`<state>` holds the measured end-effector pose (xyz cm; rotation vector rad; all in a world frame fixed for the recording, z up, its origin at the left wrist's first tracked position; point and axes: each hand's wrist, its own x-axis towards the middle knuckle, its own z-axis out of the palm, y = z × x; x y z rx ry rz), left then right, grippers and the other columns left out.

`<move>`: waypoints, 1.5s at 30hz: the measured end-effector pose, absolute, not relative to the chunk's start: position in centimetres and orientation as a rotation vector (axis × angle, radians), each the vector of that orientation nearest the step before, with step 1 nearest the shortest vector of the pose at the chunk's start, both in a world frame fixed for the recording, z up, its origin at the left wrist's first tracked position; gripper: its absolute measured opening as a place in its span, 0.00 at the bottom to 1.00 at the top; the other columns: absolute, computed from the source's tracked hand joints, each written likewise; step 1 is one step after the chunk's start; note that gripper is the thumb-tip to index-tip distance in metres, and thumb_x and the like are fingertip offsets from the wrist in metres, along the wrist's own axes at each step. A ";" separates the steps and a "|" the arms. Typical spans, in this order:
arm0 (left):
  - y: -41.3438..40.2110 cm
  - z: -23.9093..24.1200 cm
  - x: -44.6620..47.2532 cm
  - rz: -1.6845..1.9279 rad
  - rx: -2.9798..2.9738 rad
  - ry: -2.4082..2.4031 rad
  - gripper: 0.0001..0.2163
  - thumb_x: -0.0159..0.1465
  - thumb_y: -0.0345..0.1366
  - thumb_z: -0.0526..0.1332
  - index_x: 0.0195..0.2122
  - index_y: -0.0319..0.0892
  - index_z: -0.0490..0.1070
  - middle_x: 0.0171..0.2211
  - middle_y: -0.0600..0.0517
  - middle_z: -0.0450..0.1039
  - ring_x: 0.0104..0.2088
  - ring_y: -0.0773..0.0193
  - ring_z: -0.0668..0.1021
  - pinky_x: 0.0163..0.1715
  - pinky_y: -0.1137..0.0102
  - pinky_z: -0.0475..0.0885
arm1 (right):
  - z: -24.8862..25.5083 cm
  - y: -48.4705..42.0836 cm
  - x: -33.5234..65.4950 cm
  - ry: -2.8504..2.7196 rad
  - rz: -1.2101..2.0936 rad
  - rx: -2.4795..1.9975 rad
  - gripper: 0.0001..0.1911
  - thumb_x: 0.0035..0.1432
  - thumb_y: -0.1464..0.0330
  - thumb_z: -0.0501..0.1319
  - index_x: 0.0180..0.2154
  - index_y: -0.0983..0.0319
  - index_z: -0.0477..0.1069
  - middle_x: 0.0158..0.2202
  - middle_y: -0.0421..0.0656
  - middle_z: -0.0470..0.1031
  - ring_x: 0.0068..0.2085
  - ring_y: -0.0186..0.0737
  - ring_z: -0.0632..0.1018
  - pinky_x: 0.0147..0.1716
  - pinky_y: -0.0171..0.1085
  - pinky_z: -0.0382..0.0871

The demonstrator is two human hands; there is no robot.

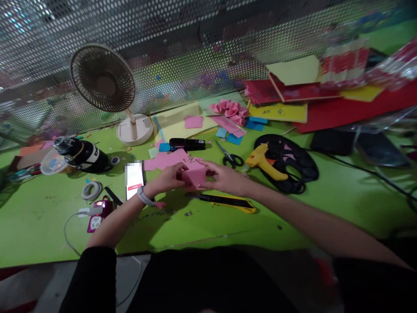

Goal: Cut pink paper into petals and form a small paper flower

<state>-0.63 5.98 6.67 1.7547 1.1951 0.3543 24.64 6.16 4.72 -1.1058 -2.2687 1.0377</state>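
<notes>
Between my two hands is a piece of pink paper (194, 177), held up off the green table (195, 234). My left hand (167, 178), with a pale band on its wrist, grips the paper's left edge between thumb and fingers. On the opposite edge, my right hand (224, 177) pinches the same piece. More pink paper (172, 160) lies flat just behind the hands. In front of them rests a yellow and black utility knife (228, 202). Black-handled scissors (231, 158) lie beyond my right hand, and a phone with a lit screen (134, 177) is beside my left wrist.
A yellow glue gun (265, 161) lies on a black pad (304, 163) at right. To the left stand a fan (133, 130), a tilted black bottle (84, 154), a tape roll (91, 190) and a power socket (97, 219). Pink folded papers (230, 109) sit at the back.
</notes>
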 end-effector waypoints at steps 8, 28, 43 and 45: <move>2.6 6.2 -1.5 0.643 1.623 1.275 0.30 0.66 0.45 0.66 0.66 0.43 0.58 0.44 0.45 0.79 0.42 0.59 0.81 0.43 0.62 0.78 | 5.1 15.1 24.8 -2.045 0.808 -1.222 0.28 0.67 0.58 0.59 0.65 0.60 0.65 0.32 0.42 0.76 0.28 0.40 0.75 0.29 0.41 0.73; 1.3 4.4 -1.6 0.606 1.712 1.345 0.12 0.68 0.39 0.61 0.49 0.42 0.75 0.40 0.46 0.81 0.33 0.63 0.80 0.34 0.68 0.74 | 5.2 12.4 23.1 -2.827 0.369 -0.681 0.15 0.68 0.59 0.59 0.47 0.62 0.78 0.46 0.52 0.81 0.44 0.49 0.80 0.42 0.45 0.74; 1.7 4.6 -2.4 0.636 1.141 1.308 0.17 0.68 0.50 0.64 0.39 0.38 0.76 0.31 0.47 0.80 0.30 0.64 0.81 0.34 0.69 0.77 | 4.3 7.2 20.9 -2.844 -0.103 -0.826 0.12 0.67 0.73 0.56 0.40 0.66 0.78 0.39 0.54 0.81 0.42 0.49 0.79 0.38 0.43 0.73; 1.6 4.6 -2.0 0.640 0.907 1.227 0.21 0.69 0.54 0.60 0.41 0.38 0.76 0.36 0.44 0.82 0.34 0.61 0.83 0.38 0.65 0.79 | 5.0 5.7 20.7 -2.731 -0.200 -0.801 0.14 0.69 0.74 0.54 0.43 0.66 0.79 0.40 0.53 0.81 0.43 0.48 0.79 0.41 0.44 0.74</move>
